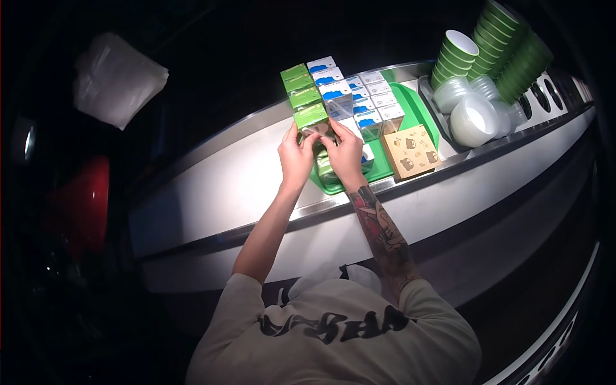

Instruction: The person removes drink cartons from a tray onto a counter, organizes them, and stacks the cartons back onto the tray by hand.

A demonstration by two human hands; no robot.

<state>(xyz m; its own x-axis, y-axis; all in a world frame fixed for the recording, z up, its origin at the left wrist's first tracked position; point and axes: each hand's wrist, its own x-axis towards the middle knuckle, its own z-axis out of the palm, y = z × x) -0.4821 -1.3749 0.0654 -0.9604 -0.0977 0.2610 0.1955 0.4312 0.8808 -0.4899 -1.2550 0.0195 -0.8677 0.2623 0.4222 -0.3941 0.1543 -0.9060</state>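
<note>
My left hand (pixel 296 158) and my right hand (pixel 345 151) are closed around a small green-topped box (pixel 310 116) with a shiny, see-through wrap. The thumbs come close together on its near side, and the fingertips partly cover it. Just beyond it stand more green-topped boxes (pixel 297 84) in a row. Alongside them runs a row of blue-and-white boxes (pixel 331 76). More small white boxes (pixel 384 99) stand to the right on a green tray (pixel 410 102). Below my hands, another green box (pixel 324 168) is partly hidden.
A tan box with bear pictures (pixel 410 151) rests at the tray's right front. Further right are stacked green cups (pixel 457 54) and clear plastic bowls (pixel 473 120). The white counter (pixel 212 170) has a raised metal edge. Pale plastic sheets (pixel 119 80) are at upper left.
</note>
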